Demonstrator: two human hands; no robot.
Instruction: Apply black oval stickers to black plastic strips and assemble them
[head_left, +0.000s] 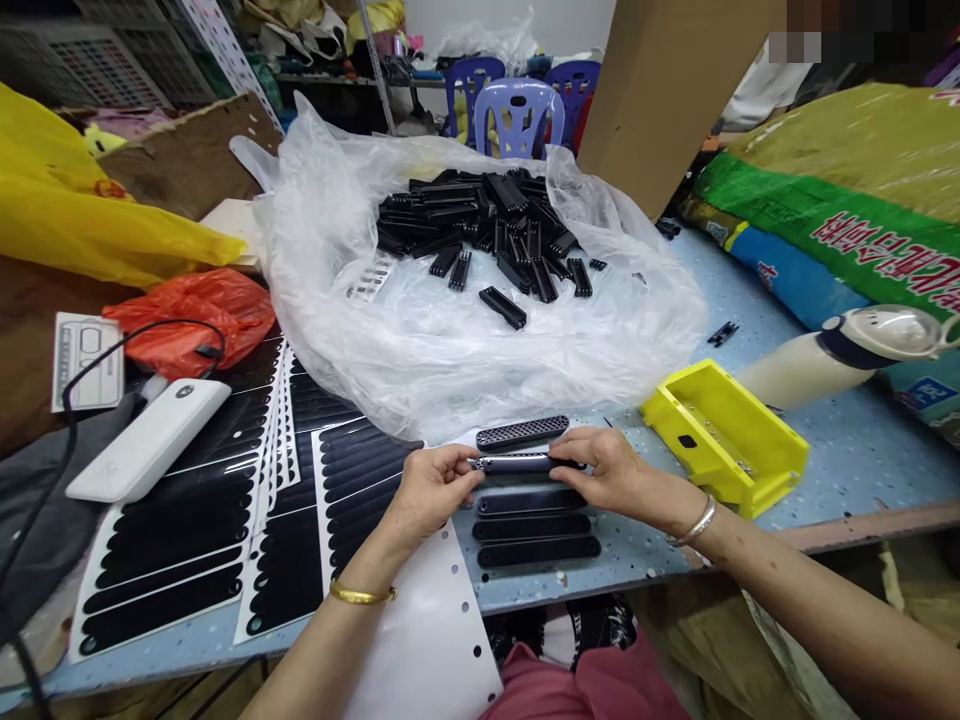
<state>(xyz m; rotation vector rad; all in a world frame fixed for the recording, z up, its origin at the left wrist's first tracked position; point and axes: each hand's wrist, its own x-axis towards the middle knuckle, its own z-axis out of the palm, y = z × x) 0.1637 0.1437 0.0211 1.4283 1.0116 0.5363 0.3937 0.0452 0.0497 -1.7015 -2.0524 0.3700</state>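
My left hand (441, 487) pinches the left end of a slim black bar with rounded ends (517, 464), and my right hand (604, 466) grips its right end. The bar lies level just above the table. Beyond it rests a black strip with a lattice pattern (523, 432). On the near side several smooth black strips (536, 527) lie side by side. A white backing sheet with holes along its edge (420, 620) is under my left forearm. Left of it are sheets of black rounded stickers (172, 535).
A clear plastic bag (465, 350) bears a heap of black parts (480, 215). At right stand a yellow bin (720, 400) with small bits inside and a bottle (810, 370). A white power bank (146, 440) and red bag (199, 315) lie left. Large sacks (847, 210) sit at far right.
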